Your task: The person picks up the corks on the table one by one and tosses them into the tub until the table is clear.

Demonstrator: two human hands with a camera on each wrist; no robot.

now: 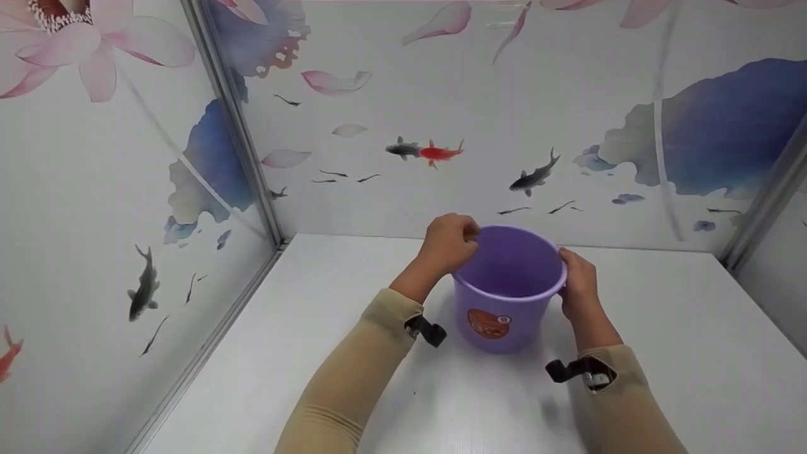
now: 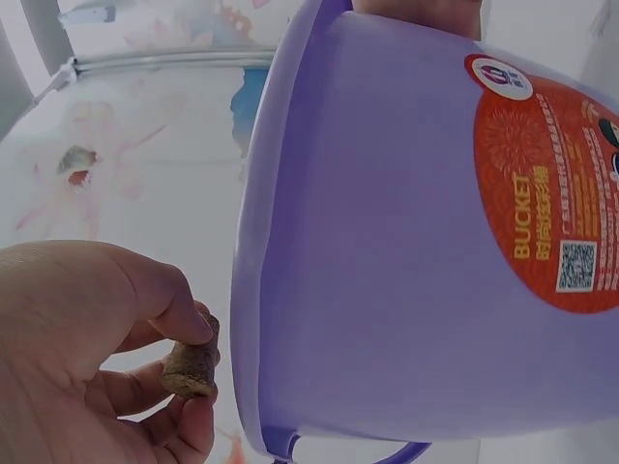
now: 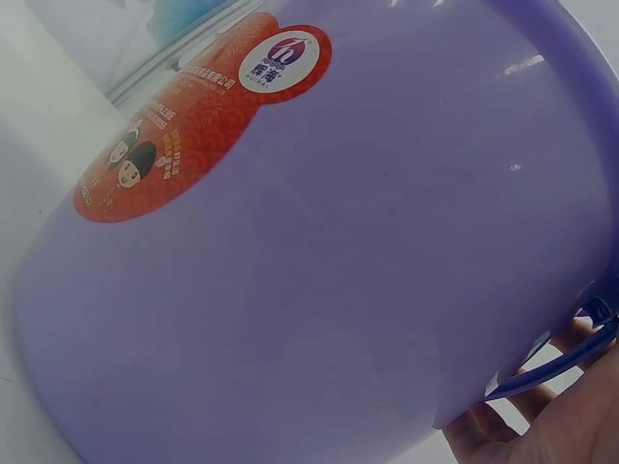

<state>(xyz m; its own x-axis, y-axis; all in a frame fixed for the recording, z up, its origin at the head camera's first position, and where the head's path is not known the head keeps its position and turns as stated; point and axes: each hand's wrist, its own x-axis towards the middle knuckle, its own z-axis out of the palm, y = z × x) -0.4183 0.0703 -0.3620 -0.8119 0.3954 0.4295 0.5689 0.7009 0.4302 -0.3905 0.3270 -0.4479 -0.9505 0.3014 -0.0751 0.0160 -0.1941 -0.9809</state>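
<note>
A purple plastic bucket (image 1: pixel 504 321) with a red-brown label stands upright on the white table. My left hand (image 1: pixel 451 243) is at the left of its rim, and in the left wrist view the thumb and fingertips pinch a short brown cork-like piece (image 2: pixel 191 362) close by the rim. That piece is hidden behind the hand in the head view. My right hand (image 1: pixel 579 280) holds the bucket's right side at the rim, with its fingers around the bucket's handle (image 3: pixel 566 362) in the right wrist view.
White panels (image 1: pixel 378 202) printed with fish, petals and lotus leaves enclose the table (image 1: pixel 271 372) at the back and sides. A metal corner strip (image 1: pixel 236 126) runs up the back left. Each sleeve carries a small black wrist mount (image 1: pixel 429 331).
</note>
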